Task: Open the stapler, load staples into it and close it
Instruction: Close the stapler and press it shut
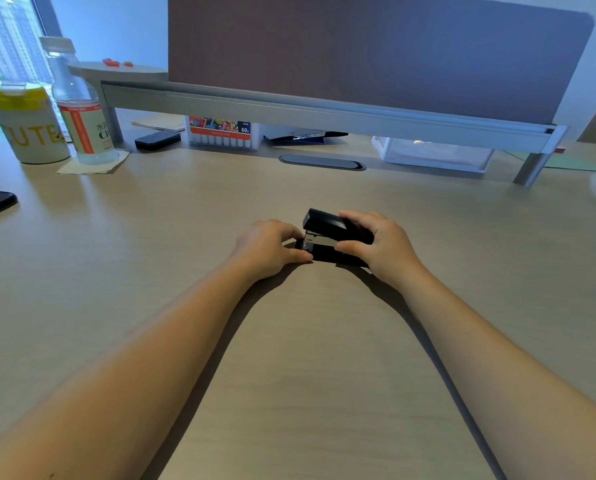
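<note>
On a pale wooden worktop (324, 341), near its middle, a black stapler (334, 237) lies lengthwise between a person's two bare hands. At its rear, the right hand (383, 247) grasps the body, fingers (350, 216) curled over the top cover and thumb pressed against the base. At the front, the left hand (265, 247) pinches the metal nose with thumb and fingertips. Between cover and base, a narrow gap shows. Farther back, a water bottle (78, 102) and a white mug (30, 126) stand beside a grey monitor riser (324, 112).
</note>
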